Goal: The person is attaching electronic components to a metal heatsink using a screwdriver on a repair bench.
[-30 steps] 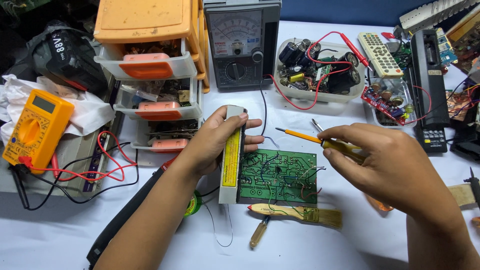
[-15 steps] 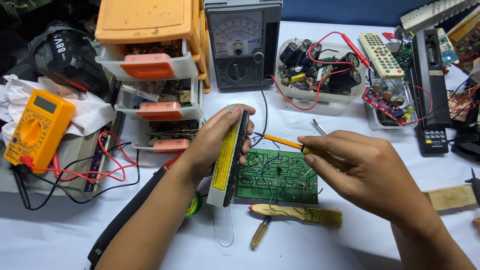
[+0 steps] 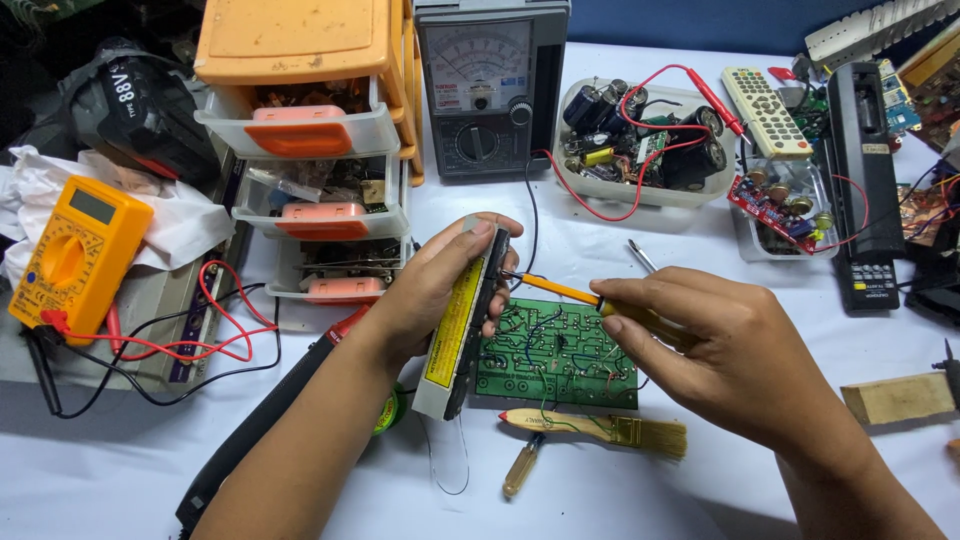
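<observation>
My left hand [image 3: 432, 290] grips a long grey block with a yellow label [image 3: 462, 325], tilted up on its edge at the left side of a green circuit board [image 3: 558, 353]. My right hand [image 3: 735, 355] holds a yellow-handled screwdriver [image 3: 600, 303] whose tip points left and meets the block near my left fingertips. The board lies flat on the white table with its solder side up, thin wires running off it.
A small paint brush [image 3: 600, 428] and a small screwdriver [image 3: 522, 467] lie in front of the board. An orange drawer cabinet [image 3: 310, 150], analog meter [image 3: 490, 85], yellow multimeter [image 3: 75, 250] with red leads, parts tubs [image 3: 640, 140], remotes [image 3: 870, 180] and a wood block [image 3: 900, 398] crowd the table.
My left hand has tipped the grey block more upright. My right hand has moved left, bringing the screwdriver tip against the block.
</observation>
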